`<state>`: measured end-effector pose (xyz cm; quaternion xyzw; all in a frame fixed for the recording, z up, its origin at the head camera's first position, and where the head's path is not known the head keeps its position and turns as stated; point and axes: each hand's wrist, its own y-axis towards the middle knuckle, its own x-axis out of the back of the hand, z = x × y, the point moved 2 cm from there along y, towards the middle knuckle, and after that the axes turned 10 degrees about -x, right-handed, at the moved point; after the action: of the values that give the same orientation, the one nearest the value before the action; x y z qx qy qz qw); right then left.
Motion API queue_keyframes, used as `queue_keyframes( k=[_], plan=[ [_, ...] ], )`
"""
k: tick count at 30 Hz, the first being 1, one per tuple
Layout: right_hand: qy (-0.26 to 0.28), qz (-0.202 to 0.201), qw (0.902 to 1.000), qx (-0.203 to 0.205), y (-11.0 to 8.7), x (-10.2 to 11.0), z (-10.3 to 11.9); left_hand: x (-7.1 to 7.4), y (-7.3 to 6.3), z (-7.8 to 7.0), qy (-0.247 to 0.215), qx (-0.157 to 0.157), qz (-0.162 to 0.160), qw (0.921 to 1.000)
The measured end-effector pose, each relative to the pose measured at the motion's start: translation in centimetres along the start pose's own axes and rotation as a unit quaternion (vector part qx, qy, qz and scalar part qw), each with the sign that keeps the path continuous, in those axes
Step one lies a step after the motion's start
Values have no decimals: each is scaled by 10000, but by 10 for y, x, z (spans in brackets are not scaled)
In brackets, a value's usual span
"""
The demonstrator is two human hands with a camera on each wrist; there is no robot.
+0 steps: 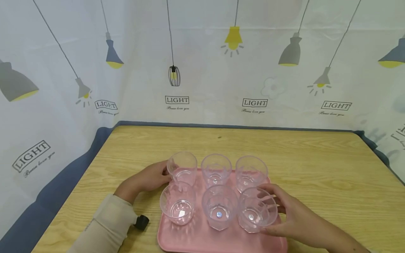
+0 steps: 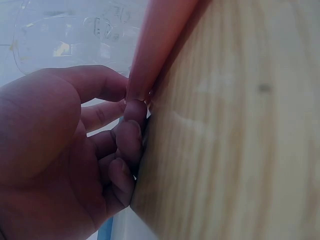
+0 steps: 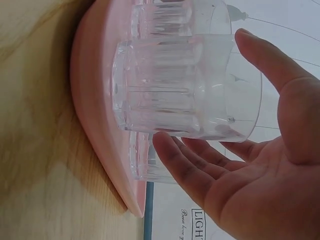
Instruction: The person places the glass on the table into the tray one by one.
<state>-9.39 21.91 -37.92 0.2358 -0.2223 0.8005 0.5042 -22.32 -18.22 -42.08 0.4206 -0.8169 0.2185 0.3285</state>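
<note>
A pink tray [image 1: 196, 240] bears several clear plastic cups in two rows of three, all upright. At the tray's left edge, beside the back left cup [image 1: 181, 165], is my left hand [image 1: 152, 177]. The left wrist view shows that hand [image 2: 50, 155] pinching the tray's rim [image 2: 160, 45] between thumb and curled fingers. My right hand [image 1: 294, 218] spreads around the front right cup [image 1: 253, 211]. In the right wrist view its extended fingers [image 3: 187, 172] lie along one side of the faceted cup [image 3: 165, 85], with the thumb near the rim opposite.
The wooden table [image 1: 329, 168] extends behind the tray and to both sides. A white curtain [image 1: 209, 80] printed with lamps stands along its back and sides. A small black object [image 1: 141, 222] sits by the left cuff.
</note>
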Motion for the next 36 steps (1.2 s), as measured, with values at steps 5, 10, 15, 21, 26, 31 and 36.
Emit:
queue_keyframes(
  k=[5, 10, 15, 21, 26, 31, 36],
  plan=[
    [-28, -113, 9998, 174, 2, -5, 3, 1, 0, 0, -35, 60, 18, 10000],
    [-58, -135, 9998, 164, 2, -5, 4, 1, 1, 0, -77, 44, -4, 10000],
    [-72, -75, 9999, 92, 2, -5, 4, 0, 0, 2, -45, 7, -12, 10000],
    [-104, -81, 9998, 126, 2, -3, 3, 0, 0, 3, -68, -53, -24, 10000],
    [-179, -82, 9998, 87, 2, -2, 2, 0, 0, 3, -96, -32, -23, 9999],
    [-209, -157, 9996, 123, 2, -2, 2, 0, 0, 4, -51, -62, -33, 10000],
    [-217, -186, 9995, 95, 1, -3, 4, 0, -1, 4, 23, 13, -23, 10000]
  ],
)
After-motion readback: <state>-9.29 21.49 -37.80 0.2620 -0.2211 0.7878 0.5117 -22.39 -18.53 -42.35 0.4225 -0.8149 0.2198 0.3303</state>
